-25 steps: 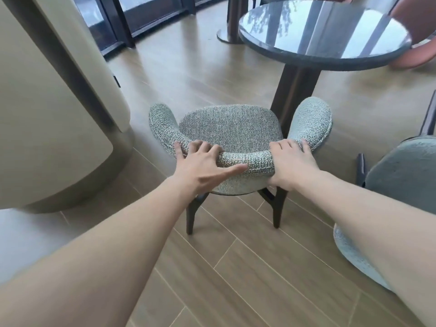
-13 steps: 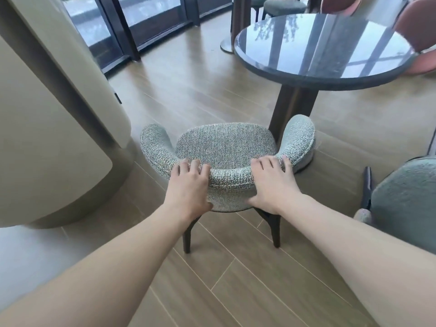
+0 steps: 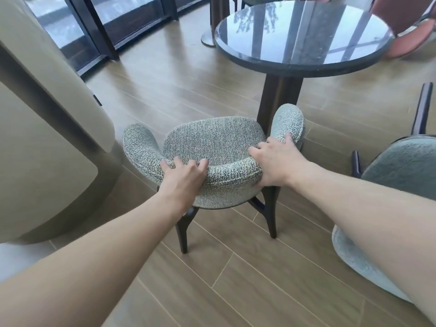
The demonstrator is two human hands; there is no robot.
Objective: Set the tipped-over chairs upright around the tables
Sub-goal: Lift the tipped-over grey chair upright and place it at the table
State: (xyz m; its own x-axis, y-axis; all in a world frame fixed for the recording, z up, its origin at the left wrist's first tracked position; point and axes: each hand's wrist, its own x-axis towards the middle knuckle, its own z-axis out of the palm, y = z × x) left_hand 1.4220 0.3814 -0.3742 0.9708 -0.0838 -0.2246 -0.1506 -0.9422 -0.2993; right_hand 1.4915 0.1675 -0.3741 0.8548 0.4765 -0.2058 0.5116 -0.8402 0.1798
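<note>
A grey tweed chair [image 3: 213,140] with dark wooden legs stands upright in front of me, facing a round dark glossy table [image 3: 304,38]. My left hand [image 3: 182,178] grips the left part of its curved backrest, fingers over the top. My right hand [image 3: 276,161] grips the backrest's right part, near the right arm wing. To my right a second grey-green chair [image 3: 401,171] lies tipped over, one dark leg pointing up, partly hidden by my right forearm.
A large beige curved column or counter [image 3: 47,128] stands close on the left. Dark-framed glass doors [image 3: 99,24] run along the back. A reddish chair [image 3: 405,31] sits beyond the table, and another table's pedestal base [image 3: 208,38] is behind. Wood-plank floor lies all around.
The chair has slid forward towards the table's pedestal with both hands on its backrest. My right hand has shifted further right along the backrest.
</note>
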